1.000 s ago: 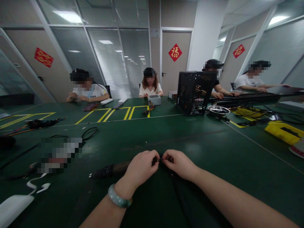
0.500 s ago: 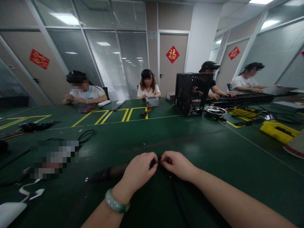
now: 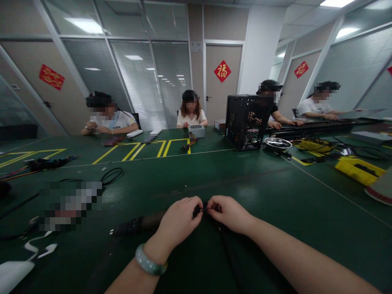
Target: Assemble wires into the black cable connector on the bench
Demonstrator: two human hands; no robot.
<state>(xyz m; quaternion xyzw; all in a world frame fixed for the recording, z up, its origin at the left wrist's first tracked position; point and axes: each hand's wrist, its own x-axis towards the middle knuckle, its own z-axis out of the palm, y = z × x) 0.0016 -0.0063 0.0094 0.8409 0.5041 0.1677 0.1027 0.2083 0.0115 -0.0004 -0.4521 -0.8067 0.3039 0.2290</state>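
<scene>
My left hand [image 3: 180, 222] and my right hand [image 3: 228, 213] meet low over the green table [image 3: 275, 192], fingertips pinched together on a small black connector [image 3: 200, 210]. A dark cable [image 3: 228, 257] runs from the pinch back toward me under my right forearm. A dark tubular tool [image 3: 137, 223] lies on the table behind my left hand, pointing left. A pale green bangle sits on my left wrist. What the fingertips grip is mostly hidden.
A black computer case [image 3: 245, 121] and a metal bowl [image 3: 277, 143] stand at mid-right. Yellow trays [image 3: 358, 169] lie at far right. Coiled black cable [image 3: 112, 176] and white earphones [image 3: 39, 247] lie at left. Several people sit at the far side.
Since a second ago the view shifted slightly, so everything sits a little lower and left. My hands stay pinched together in the same pose.
</scene>
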